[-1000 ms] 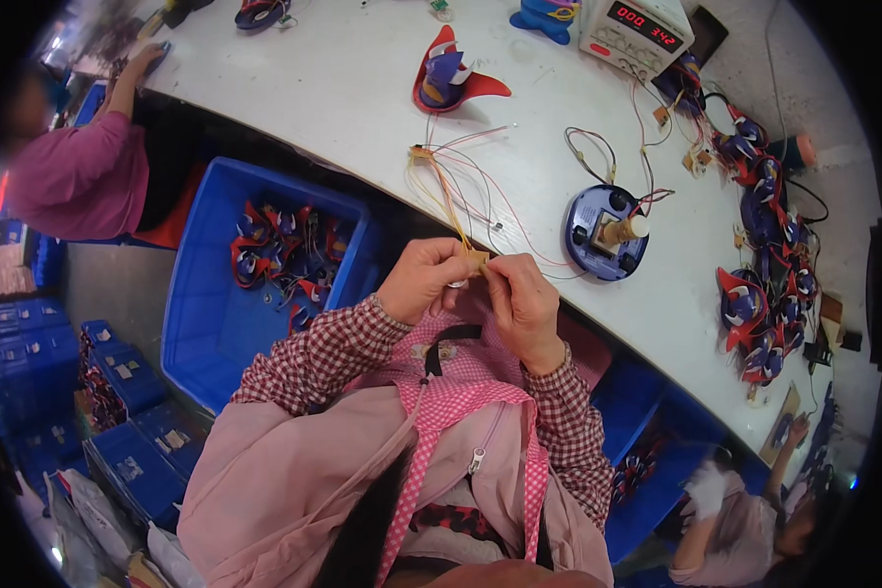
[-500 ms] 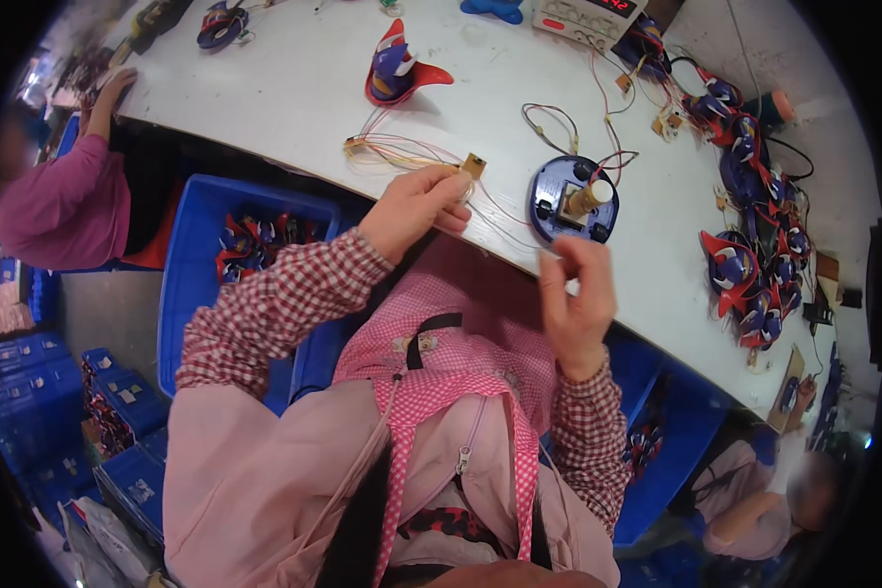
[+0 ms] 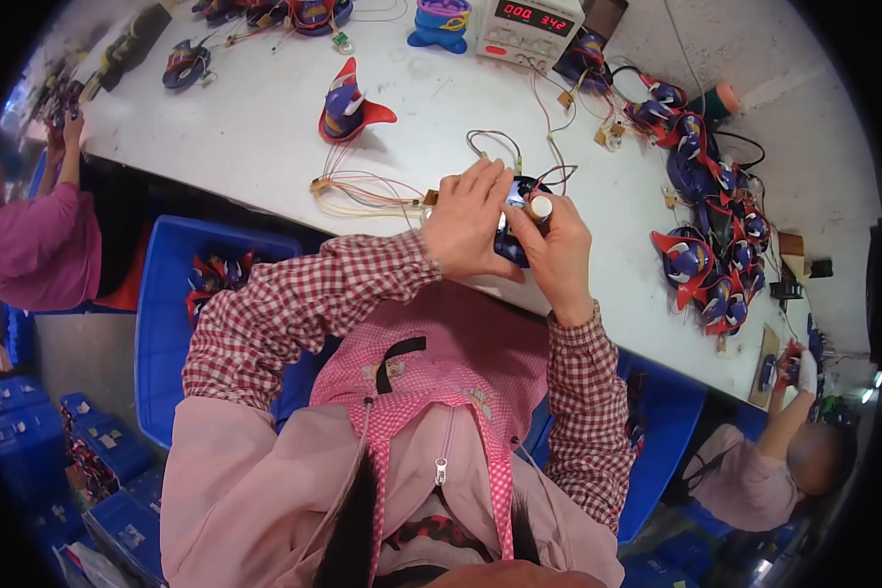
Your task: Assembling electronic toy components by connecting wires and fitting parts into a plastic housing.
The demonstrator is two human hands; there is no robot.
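Note:
Close to the near table edge lies a round dark-blue plastic base [image 3: 509,251] with a pale-topped cylinder [image 3: 539,207] standing on it. My left hand [image 3: 468,223] lies over its left side, fingers stretched along the far edge and thumb toward the near rim. From the right, my right hand [image 3: 559,250] grips the base, its thumb beside the cylinder; the hands cover most of the part. Left of them, a small brown circuit board [image 3: 429,198] touches the loose wires [image 3: 363,186]. These run up to a blue-and-red pointed plastic figure [image 3: 347,110].
A white power supply [image 3: 524,34] with a red display stands at the back beside a blue container [image 3: 439,27]. Blue-and-red figures [image 3: 725,294] crowd the right side. Blue crates [image 3: 157,382] flank me below the table [image 3: 235,147]. Two other people sit nearby, left and right.
My left hand has left the small circuit board and moved right onto the round base. My right hand has moved up to grip it. The whole view has shifted slightly.

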